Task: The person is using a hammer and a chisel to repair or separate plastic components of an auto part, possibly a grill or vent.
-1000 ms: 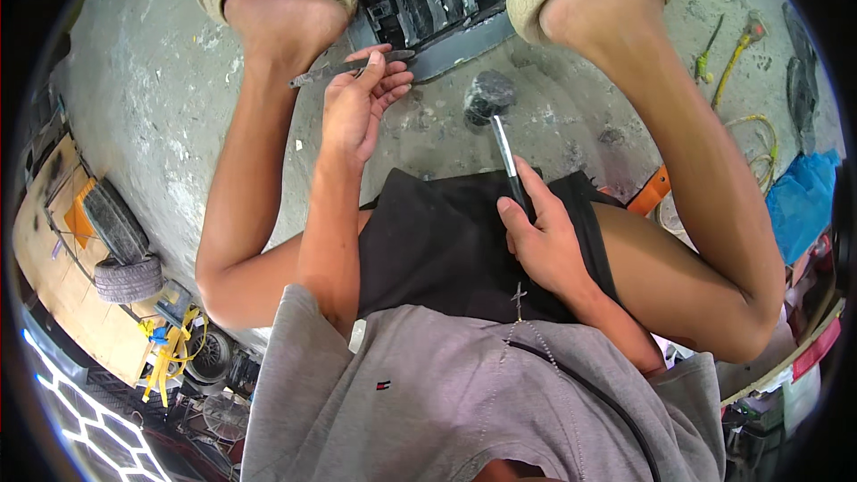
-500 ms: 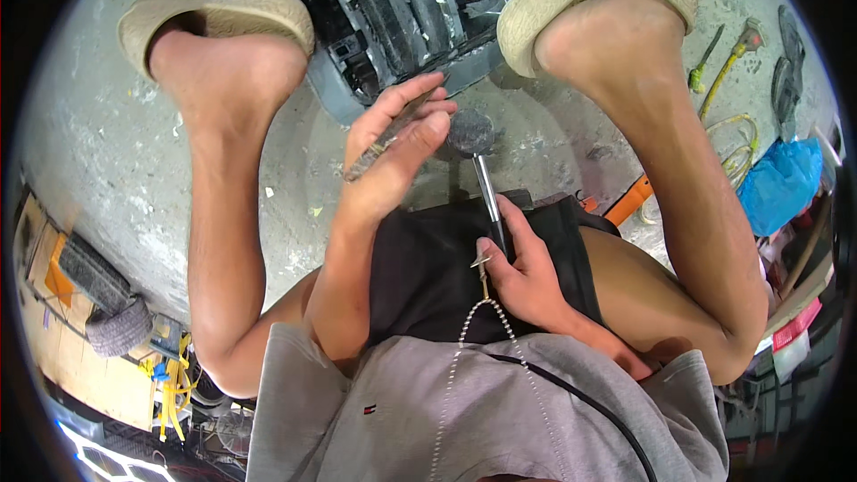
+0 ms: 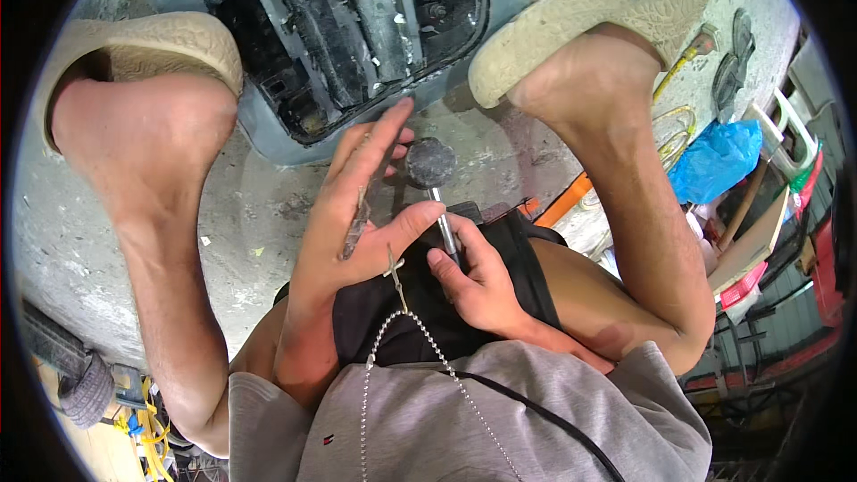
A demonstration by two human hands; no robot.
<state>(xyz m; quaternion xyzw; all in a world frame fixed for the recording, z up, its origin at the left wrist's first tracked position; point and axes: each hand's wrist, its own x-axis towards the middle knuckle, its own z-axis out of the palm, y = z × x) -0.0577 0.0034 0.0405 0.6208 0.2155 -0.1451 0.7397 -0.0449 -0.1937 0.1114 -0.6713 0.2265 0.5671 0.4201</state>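
The panel point(image 3: 368, 18) lay ahead of the left hand's point(image 3: 328, 225) fingers point(image 3: 375, 145), the mallet point(image 3: 432, 170) just right of them, the bag point(image 3: 718, 161) farther right, the tyre point(image 3: 87, 391) behind-left.

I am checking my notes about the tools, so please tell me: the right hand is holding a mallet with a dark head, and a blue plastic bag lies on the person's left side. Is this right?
Not quite: the blue plastic bag lies on the person's right side, as the head view shows. The right hand is indeed holding a mallet with a dark head.
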